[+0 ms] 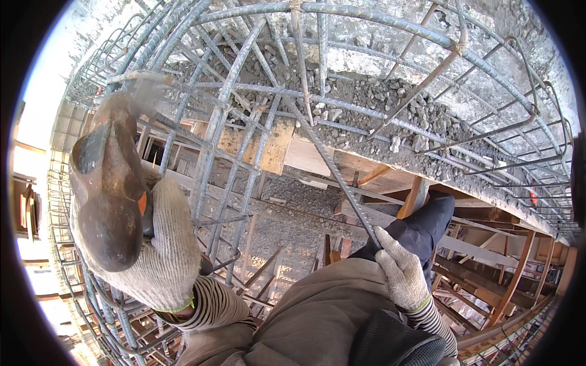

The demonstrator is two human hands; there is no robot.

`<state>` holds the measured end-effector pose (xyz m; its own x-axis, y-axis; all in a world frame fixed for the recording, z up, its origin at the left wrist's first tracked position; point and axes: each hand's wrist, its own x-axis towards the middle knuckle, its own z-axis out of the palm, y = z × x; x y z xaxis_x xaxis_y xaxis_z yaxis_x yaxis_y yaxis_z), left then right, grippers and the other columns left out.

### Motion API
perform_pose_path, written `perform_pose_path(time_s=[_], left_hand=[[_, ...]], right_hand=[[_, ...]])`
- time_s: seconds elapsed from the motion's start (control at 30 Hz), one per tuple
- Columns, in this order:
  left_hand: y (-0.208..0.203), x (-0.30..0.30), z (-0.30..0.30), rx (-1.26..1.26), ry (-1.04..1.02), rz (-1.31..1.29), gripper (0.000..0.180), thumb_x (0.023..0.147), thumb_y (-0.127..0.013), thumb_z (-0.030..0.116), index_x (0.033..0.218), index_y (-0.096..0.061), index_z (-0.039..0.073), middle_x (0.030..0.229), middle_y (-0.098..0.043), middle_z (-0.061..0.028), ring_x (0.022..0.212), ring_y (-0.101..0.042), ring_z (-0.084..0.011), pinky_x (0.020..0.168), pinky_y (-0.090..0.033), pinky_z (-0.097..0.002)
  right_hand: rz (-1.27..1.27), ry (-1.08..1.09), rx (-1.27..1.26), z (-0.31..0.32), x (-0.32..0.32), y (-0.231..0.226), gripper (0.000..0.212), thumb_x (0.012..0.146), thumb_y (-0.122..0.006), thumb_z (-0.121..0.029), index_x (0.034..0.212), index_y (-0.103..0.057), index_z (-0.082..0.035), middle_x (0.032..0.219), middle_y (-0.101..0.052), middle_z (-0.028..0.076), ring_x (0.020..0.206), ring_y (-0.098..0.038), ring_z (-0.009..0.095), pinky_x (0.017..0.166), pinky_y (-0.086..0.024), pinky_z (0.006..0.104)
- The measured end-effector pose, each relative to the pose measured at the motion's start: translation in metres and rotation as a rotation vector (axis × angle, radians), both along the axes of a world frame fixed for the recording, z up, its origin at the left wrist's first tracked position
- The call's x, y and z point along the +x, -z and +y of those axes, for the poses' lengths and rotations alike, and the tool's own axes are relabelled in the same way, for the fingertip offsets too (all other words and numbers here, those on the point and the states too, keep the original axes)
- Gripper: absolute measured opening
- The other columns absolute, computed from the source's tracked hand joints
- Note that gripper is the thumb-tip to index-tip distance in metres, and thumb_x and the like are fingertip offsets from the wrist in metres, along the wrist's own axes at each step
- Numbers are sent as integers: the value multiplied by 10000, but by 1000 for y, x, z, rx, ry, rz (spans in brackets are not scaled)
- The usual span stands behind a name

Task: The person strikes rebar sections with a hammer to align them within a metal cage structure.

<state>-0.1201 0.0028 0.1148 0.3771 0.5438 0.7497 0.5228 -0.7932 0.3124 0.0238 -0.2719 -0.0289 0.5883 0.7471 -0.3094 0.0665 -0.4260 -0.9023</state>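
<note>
My left hand [168, 244], in a knitted work glove, is closed round the grip of a dusty brown power tool [110, 183] with a rounded body. The tool stands upright among the bars at the left. Its upper end is blurred beside a steel bar, and I cannot make out the working part. My right hand [400, 268], gloved too, is wrapped round the lower end of a ribbed steel rebar [342, 177]. That bar slants up and left to the rubble by the cage.
A curved rebar cage [378, 19] arches across the top and down both sides. Broken concrete rubble [390, 104] lies along the ledge by the rough wall. A plywood piece [256, 146] sits below it. Timber props [513, 280] and gaps open downward beside my leg [421, 229].
</note>
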Motion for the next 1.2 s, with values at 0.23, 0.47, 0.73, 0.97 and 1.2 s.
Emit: perform_pose_path(time_s=[0.23, 0.47, 0.73, 0.97, 1.2], left_hand=[[-5, -7, -2, -18, -25, 33, 274, 787, -689, 24, 1061, -691, 20, 836, -691, -49, 715, -665, -149, 695, -543, -299], [7, -7, 4, 80, -37, 43, 410, 779, -625, -94, 1176, -647, 7, 901, -687, -53, 788, -662, -138, 754, -548, -301], [-3, -11, -7, 41, -61, 57, 431, 725, -691, 6, 1154, -652, 4, 937, -675, -75, 809, -642, -164, 735, -522, -308], [-9, 4, -6, 181, -158, 149, 503, 608, -732, 100, 1101, -669, 22, 942, -625, -115, 872, -602, -297, 835, -478, -443], [-9, -17, -3, 176, -316, 265, 777, 637, -774, 377, 1349, -604, 116, 1306, -626, -99, 1201, -567, -293, 1088, -373, -495]], right_hand=[[252, 58, 14, 5, -16, 8, 477, 1051, -519, -146, 1491, -427, 12, 786, -556, -26, 672, -471, 35, 645, -446, 205], [224, -59, 46, 9, -3, 18, 478, 1033, -502, -61, 1496, -412, 17, 892, -591, 22, 653, -496, 43, 610, -452, 210], [8, -138, -125, -42, -8, 12, 399, 977, -619, -226, 1247, -611, 68, 902, -693, 168, 801, -679, 222, 769, -525, 354], [-198, 17, -66, -71, -7, 21, 294, 938, -655, -281, 861, -644, 3, 602, -576, 96, 532, -548, 198, 552, -435, 353], [-307, -151, 100, -15, 17, -5, 233, 1000, -569, -209, 961, -631, 13, 656, -607, 120, 553, -603, 215, 546, -469, 337]])
